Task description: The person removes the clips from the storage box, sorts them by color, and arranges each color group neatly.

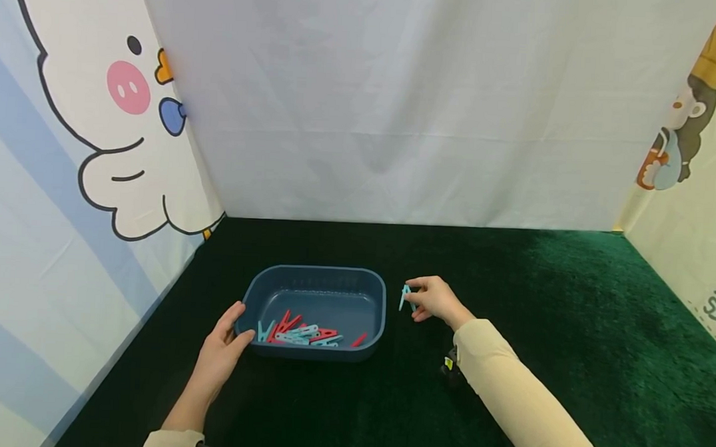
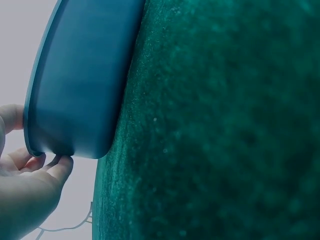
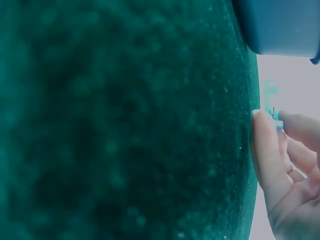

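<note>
Basically, main risk = the small pinch. R hand [image 1: 435, 299] has a lt-blue clip [image 1: 403, 297] btw thumb & fingertips; it's off the tabletop, outside the tub [image 1: 316, 279], just beside its R rim. Grip area looks tiny, so if the fingertips roll or squeeze off-centre, the clip could twist, spring or drop onto the dark green cloth [image 1: 546, 305]. Carried over the rim too low, it'd prob. knock the wall, b/c the side stands up quite a bit.

L hand [image 1: 223, 343] holds the tub at its near-L corner, thumb and fingers on the rim & outer wall. Only that corner is held, so a hard pull or push there could swing or tip the tub & slide the loose clips about. Red & lt-blue clips [image 1: 305, 330] lie jumbled by the near wall, mostly L & middle; legs might snag if one's pulled out. One red clip [image 1: 359, 339] lies farther R, apart from the heap. Can't tell how hard either hand presses.
</note>
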### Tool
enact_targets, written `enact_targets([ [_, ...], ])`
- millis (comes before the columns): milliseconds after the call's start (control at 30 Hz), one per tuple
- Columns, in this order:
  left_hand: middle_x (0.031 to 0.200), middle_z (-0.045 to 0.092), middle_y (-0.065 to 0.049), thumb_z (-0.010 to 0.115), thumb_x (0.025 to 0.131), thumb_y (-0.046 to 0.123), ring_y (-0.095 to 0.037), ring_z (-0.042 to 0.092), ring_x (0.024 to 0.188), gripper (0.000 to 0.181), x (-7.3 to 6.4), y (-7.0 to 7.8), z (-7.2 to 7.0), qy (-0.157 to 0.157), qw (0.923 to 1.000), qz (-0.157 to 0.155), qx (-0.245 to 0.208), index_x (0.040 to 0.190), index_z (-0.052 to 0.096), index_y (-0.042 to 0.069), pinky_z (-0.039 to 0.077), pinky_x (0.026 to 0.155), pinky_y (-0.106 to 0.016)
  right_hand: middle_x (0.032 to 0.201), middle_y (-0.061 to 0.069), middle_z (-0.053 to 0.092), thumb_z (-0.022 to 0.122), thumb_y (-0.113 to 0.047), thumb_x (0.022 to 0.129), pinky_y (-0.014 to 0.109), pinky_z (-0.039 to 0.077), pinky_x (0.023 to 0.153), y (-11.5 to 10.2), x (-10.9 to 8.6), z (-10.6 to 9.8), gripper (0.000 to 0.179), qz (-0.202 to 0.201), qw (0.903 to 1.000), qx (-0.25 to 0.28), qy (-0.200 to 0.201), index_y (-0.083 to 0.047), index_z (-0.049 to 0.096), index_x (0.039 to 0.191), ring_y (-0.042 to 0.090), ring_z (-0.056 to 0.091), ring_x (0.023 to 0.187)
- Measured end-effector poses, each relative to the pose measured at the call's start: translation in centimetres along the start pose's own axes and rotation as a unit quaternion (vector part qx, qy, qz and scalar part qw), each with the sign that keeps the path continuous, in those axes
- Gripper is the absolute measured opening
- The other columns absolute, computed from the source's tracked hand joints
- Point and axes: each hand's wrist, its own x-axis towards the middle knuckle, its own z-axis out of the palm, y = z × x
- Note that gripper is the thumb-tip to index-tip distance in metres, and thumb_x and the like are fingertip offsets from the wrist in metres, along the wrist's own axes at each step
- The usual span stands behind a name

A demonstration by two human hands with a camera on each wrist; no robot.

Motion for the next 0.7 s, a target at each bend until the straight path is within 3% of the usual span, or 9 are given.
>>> enact_targets([
  [700,0.153,0.008,-0.009,0.045,0.097,0.012,-0.026,0.015,0.136,0.055,-0.05,0.0,0.01,-0.001,1.0,0.0,-0.003,0.145,0.021,0.002,0.023,0.104,-0.04,0.078,0.015,0.057,0.057,-0.006,0.09,0.028,0.053,0.051,-0.35,-0.05,0.0,0.038,0.014,0.9986,-0.041,-0.031,0.004,0.05,0.127,0.015,0.057,0.051],
])
